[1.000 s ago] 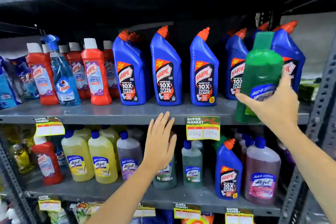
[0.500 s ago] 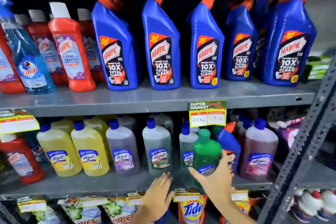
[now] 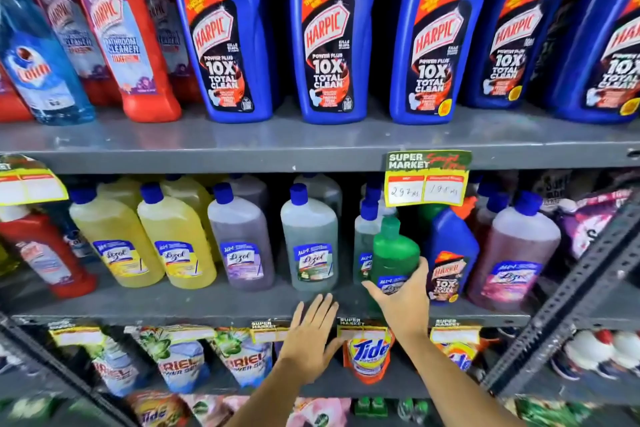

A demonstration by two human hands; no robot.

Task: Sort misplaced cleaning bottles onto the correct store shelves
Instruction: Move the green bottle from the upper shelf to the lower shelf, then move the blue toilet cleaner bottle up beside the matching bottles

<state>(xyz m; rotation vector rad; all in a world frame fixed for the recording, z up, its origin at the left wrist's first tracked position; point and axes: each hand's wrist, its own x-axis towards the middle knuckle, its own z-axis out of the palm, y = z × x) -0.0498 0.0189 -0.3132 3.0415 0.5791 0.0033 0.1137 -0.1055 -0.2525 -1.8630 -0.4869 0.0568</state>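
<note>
On the upper grey metal shelf, a pale blue translucent spray-cleaner bottle is seen at the far left, followed by red plastic bathroom-cleaner bottles and then a row of tall blue plastic toilet-cleaner bottles with black and red labels. A yellow and green paper price tag is fixed to the front edge of that shelf, right of centre. On the middle grey metal shelf, a red plastic bottle stands at the left, then two yellow floor-cleaner bottles with blue caps, a lavender-tinted clear bottle and a grey-green clear bottle. The left hand is held flat with its fingers spread and extended, gripping nothing, at the front lip of the middle shelf just below the grey-green bottle. Just to its right, the right hand is wrapped around the lower body of a green plastic bottle with a green cap, which is held upright at the front of the middle shelf, between the clear bottles and a small blue toilet-cleaner bottle. A pink-tinted clear bottle stands further right. On the shelf below, an orange detergent pouch hangs just under both hands.
</note>
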